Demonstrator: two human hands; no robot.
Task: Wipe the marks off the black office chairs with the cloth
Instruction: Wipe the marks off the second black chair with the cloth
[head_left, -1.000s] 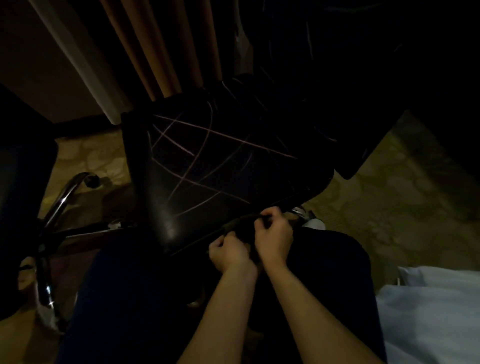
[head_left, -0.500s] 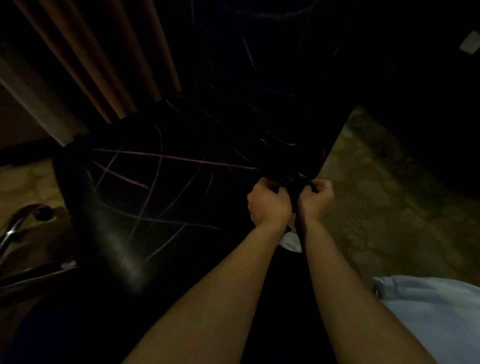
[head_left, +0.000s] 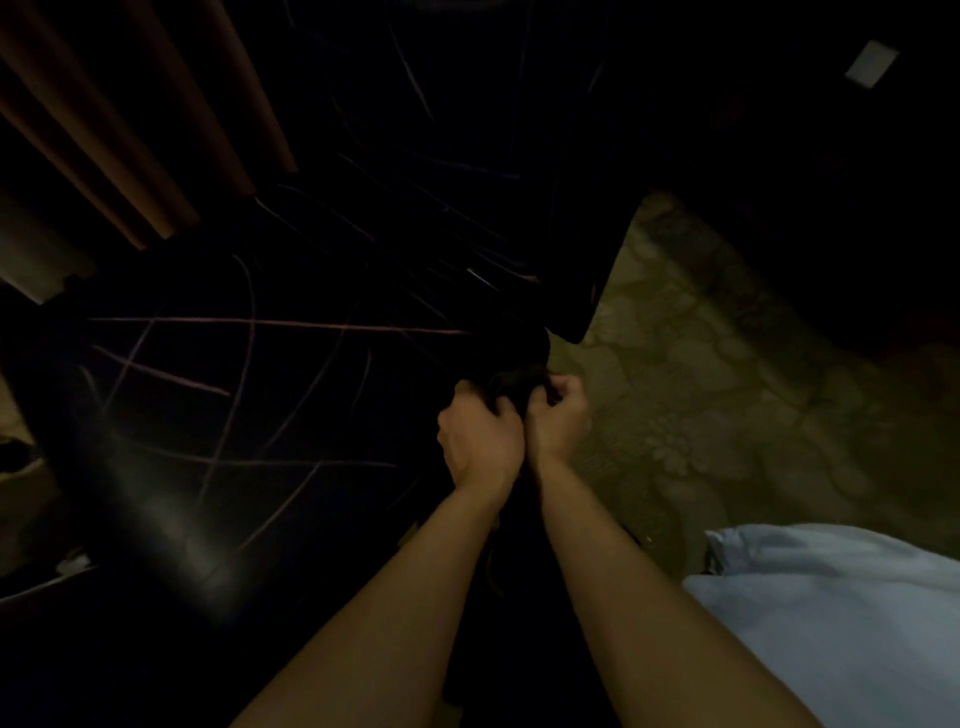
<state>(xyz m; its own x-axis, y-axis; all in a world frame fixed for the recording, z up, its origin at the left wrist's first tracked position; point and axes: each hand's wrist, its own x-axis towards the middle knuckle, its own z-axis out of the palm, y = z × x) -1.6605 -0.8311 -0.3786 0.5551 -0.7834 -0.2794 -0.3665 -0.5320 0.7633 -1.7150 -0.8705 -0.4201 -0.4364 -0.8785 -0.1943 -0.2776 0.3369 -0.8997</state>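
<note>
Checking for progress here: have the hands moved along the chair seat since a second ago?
Yes. Both hands, gripping the dark cloth, have moved from the seat's front edge to its right edge, beside the carpet. The pink marks remain.

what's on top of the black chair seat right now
Thin pale scribbled lines cross the glossy black chair seat; both hands bunch a dark cloth at its right edge, hiding that part.
</note>
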